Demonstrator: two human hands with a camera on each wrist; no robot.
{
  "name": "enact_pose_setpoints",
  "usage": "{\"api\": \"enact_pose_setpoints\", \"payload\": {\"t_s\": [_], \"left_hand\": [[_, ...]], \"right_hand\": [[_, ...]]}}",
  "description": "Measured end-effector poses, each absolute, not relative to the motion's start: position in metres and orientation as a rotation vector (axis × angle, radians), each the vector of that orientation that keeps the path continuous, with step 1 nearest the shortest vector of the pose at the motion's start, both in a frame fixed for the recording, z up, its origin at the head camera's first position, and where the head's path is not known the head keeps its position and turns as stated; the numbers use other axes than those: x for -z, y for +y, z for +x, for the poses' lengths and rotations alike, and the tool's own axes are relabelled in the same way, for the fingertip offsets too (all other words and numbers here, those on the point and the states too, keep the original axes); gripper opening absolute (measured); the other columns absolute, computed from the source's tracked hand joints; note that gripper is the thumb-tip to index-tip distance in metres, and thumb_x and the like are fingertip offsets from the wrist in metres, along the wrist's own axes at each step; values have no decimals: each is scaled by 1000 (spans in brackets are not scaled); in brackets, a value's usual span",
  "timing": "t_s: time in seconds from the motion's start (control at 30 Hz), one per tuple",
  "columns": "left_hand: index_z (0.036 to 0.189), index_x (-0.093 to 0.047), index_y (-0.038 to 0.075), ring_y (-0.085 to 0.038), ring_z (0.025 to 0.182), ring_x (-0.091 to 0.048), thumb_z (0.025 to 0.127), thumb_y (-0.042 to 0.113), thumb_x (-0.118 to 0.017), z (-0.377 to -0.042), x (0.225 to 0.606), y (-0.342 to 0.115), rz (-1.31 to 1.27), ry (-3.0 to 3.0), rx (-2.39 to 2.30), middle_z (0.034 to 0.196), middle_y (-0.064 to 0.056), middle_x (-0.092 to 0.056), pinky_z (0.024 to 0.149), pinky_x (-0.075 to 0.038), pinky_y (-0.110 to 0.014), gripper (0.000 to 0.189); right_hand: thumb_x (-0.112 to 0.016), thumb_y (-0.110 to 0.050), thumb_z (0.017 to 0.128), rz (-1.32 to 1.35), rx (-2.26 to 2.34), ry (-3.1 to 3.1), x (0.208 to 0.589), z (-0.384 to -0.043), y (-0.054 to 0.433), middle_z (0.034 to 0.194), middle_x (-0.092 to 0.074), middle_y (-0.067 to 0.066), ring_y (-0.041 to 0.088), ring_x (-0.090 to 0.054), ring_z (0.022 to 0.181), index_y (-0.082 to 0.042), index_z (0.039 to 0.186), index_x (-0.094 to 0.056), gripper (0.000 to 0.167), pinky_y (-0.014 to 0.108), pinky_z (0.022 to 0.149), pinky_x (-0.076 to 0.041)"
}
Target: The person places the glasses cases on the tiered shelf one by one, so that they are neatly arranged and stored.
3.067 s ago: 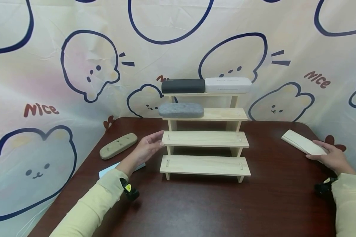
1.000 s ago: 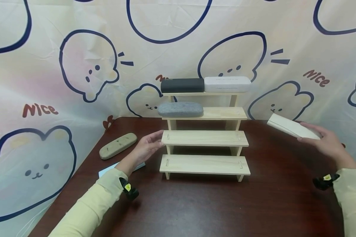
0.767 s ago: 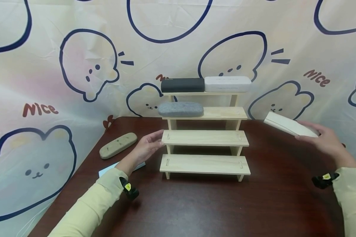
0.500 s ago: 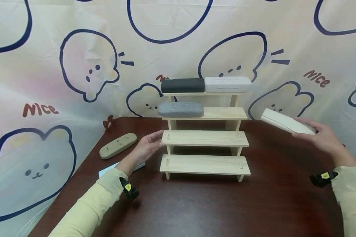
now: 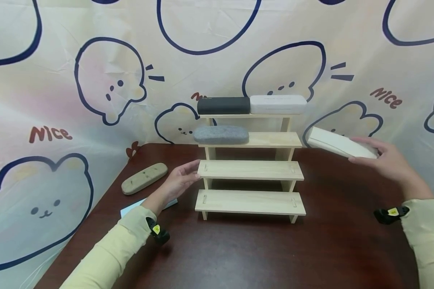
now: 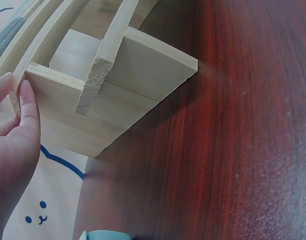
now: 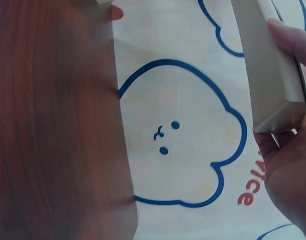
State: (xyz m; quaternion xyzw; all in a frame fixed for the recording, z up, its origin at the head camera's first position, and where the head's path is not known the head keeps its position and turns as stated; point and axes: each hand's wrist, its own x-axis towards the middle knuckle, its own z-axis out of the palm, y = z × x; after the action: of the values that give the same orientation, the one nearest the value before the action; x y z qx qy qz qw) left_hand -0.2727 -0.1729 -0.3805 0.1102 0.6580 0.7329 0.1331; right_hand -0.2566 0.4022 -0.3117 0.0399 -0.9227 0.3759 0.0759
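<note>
My right hand (image 5: 392,164) grips a slim white glasses case (image 5: 340,142) by its right end, thumb on the near side. The case is raised off the table, tilted, to the right of a four-tier wooden stand (image 5: 251,169). In the right wrist view its angled end (image 7: 277,105) lies in the palm. My left hand (image 5: 181,178) pinches the left end of the stand's third board from the top, as the left wrist view shows. On the top tier sit a black case (image 5: 223,105) and a white case (image 5: 278,104); a grey felt case (image 5: 220,135) lies on the left of the second tier.
To the left on the dark red-brown table (image 5: 246,253) lies an olive glasses case (image 5: 144,179). A flat light-blue thing (image 5: 133,206) is partly hidden behind the left forearm. A cartoon-printed cloth (image 5: 202,68) hangs behind and beside the table.
My right hand has lifted the white glasses case from the table's right side and carried it up and left toward the stand. The left hand has stayed at the board's end.
</note>
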Motion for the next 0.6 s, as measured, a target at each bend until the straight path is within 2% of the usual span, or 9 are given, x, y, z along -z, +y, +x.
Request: {"api": "enact_pose_setpoints", "payload": {"t_s": [0.23,0.6], "left_hand": [[149,-35,4,-28,126,-50,95,-1,-57,-272,382,-173,294,1923,-2134,147,-18,-41,107,-36,-39,58],[150,-33,3,-26,124,-51,95,-2,-58,-272,381,-173,318,1906,-2129,148,-19,-39,103,-41,-33,61]], "right_hand": [[-71,-43,86,120,-1137,-2809,299,-256,385,147,-34,19,32,-36,114,-29,150,-39,73,45,74,-41],[-75,-39,84,262,-1135,-2749,286,-266,356,147,-38,15,32,-36,116,-31,145,-47,68,52,83,-34]]}}
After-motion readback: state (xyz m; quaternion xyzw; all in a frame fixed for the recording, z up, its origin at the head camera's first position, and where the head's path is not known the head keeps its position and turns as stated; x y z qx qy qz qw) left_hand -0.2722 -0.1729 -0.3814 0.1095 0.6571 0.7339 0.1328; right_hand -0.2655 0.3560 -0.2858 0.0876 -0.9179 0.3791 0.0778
